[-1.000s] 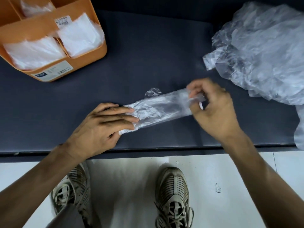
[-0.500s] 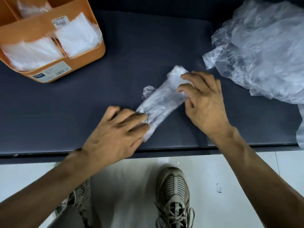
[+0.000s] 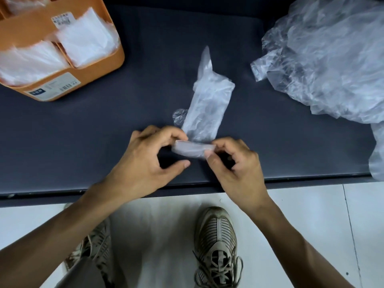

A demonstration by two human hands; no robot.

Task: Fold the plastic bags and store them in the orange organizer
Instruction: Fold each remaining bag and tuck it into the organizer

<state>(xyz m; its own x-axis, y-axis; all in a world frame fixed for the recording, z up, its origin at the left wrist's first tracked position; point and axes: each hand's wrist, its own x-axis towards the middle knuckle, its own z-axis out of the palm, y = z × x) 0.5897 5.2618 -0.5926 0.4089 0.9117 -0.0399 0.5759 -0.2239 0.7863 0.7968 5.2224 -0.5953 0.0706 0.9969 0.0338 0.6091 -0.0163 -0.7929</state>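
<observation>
A clear plastic bag (image 3: 208, 107), folded into a long narrow strip, lies on the dark table (image 3: 83, 132) and runs away from me. Its near end is turned up into a small fold. My left hand (image 3: 145, 161) pinches the left side of that fold and my right hand (image 3: 234, 163) pinches its right side. The orange organizer (image 3: 97, 73) stands at the far left, and its compartments hold folded white bags.
A big heap of crumpled clear bags (image 3: 332, 59) fills the far right of the table and hangs over its right end. The table's front edge (image 3: 62, 196) runs just under my wrists. Below it are a white tiled floor and my two shoes.
The strip has swung from lying crosswise to pointing away from me. Both hands have come together at its near end and turned it up into a fold.
</observation>
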